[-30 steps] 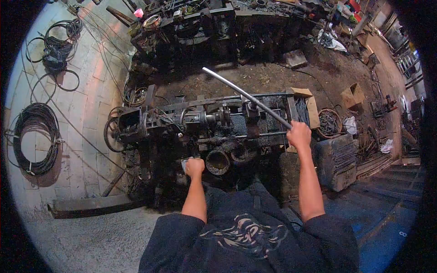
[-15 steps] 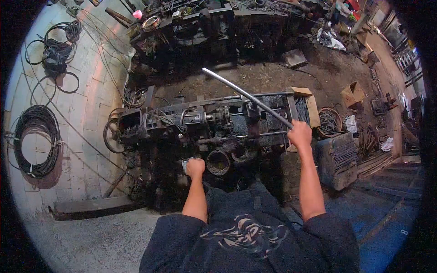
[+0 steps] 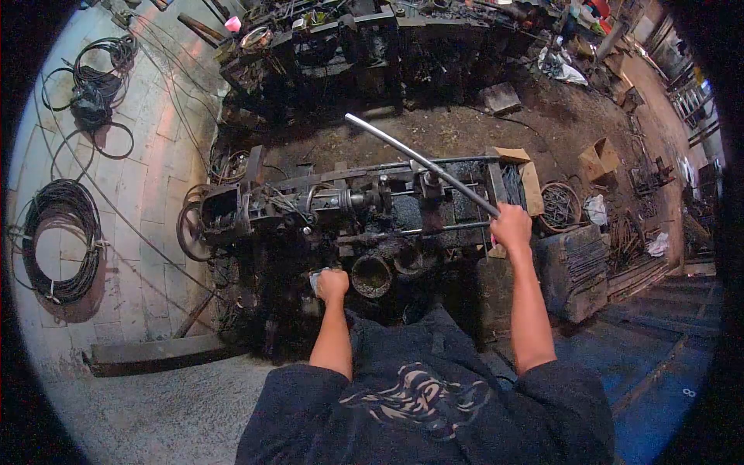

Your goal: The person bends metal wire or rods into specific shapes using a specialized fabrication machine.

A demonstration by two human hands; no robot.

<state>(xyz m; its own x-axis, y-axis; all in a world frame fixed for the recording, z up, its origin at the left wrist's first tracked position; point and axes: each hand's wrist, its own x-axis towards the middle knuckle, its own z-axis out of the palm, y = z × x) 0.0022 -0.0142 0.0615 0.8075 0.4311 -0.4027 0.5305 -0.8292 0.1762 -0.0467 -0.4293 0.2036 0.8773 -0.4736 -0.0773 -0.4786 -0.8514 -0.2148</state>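
Note:
My right hand (image 3: 511, 228) is closed around the lower end of a long metal bar (image 3: 418, 159). From my fist the bar slants up and left over the right part of a dark, greasy machine (image 3: 333, 203); its far end is bright. My left hand (image 3: 333, 285) is a closed fist near the front of the machine, with a small pale piece showing at its left side. What that piece is, I cannot make out. Close to the right of this fist lies a round, open-mouthed metal part (image 3: 372, 277).
An open cardboard box (image 3: 531, 186) of dark rods stands at the machine's right end, beside a round basket (image 3: 559, 208) of metal pieces. Coiled wire (image 3: 62, 240) lies on the left floor. A cluttered workbench (image 3: 349, 46) runs along the back. A dark block (image 3: 573, 273) sits at right.

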